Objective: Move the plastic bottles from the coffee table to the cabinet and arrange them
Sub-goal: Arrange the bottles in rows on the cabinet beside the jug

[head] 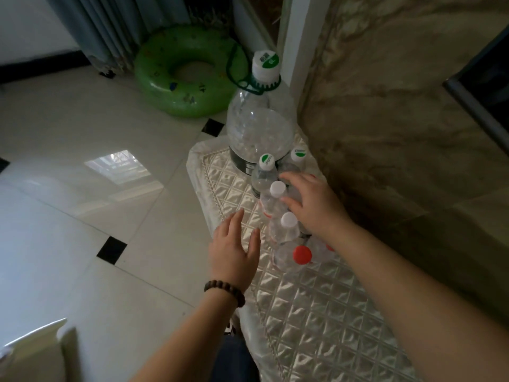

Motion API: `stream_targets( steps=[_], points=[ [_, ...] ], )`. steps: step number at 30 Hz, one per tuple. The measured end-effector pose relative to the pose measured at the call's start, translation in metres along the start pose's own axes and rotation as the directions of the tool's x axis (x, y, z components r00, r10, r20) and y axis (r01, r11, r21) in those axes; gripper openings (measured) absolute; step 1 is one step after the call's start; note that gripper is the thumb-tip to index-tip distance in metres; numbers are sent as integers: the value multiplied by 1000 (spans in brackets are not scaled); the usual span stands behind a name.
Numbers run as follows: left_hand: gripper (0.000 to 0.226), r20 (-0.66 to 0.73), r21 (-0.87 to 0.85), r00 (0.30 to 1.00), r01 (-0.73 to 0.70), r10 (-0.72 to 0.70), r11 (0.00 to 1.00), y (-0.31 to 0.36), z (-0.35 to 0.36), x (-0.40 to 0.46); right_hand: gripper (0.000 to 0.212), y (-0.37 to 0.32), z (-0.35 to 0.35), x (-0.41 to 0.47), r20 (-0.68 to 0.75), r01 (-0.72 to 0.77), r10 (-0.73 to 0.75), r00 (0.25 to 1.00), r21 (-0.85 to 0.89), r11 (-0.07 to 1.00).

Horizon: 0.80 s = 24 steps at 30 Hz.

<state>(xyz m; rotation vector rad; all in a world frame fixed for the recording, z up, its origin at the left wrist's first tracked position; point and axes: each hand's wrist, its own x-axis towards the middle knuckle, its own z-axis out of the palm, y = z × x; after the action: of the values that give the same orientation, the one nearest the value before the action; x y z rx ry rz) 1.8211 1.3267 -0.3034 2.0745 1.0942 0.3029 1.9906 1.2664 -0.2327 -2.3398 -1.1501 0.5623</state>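
We see our right hand (311, 205), fingers spread, over small bottles (276, 208) lined up on a quilted cloth (316, 312). Our left hand (234, 252) hovers flat beside them. A big jug (260, 128) stands behind; a green ring (184, 73) lies on the floor (82, 161).

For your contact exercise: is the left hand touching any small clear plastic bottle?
Apart. The head view shows quilted cloth between the open left hand and the nearest white-capped bottle.
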Motion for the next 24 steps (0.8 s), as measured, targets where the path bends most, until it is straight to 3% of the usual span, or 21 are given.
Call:
stream_targets(
  steps=[4,10,16,18,21,24],
  points=[
    [47,-4,9,1000,-8,8,1000,-10,-13,30,45,-2,15,19,168,-125,122,978,8,992],
    [46,41,-9,998,-56,56,998,-12,-20,63,40,0,19,23,118,-186,185,976,-2,982],
    [54,100,-59,981,-160,165,985,29,-12,114,43,-2,15,24,128,-188,185,974,7,982],
    [56,123,-59,973,-188,194,980,41,-9,126,43,-1,5,23,57,-159,156,986,48,986],
    [54,161,-9,966,-203,202,979,47,-5,136,38,12,-15,22,-179,-117,135,974,109,987],
    [45,169,41,964,-214,205,976,46,-2,142,43,34,-21,24,-140,-199,211,967,94,975]
  ],
)
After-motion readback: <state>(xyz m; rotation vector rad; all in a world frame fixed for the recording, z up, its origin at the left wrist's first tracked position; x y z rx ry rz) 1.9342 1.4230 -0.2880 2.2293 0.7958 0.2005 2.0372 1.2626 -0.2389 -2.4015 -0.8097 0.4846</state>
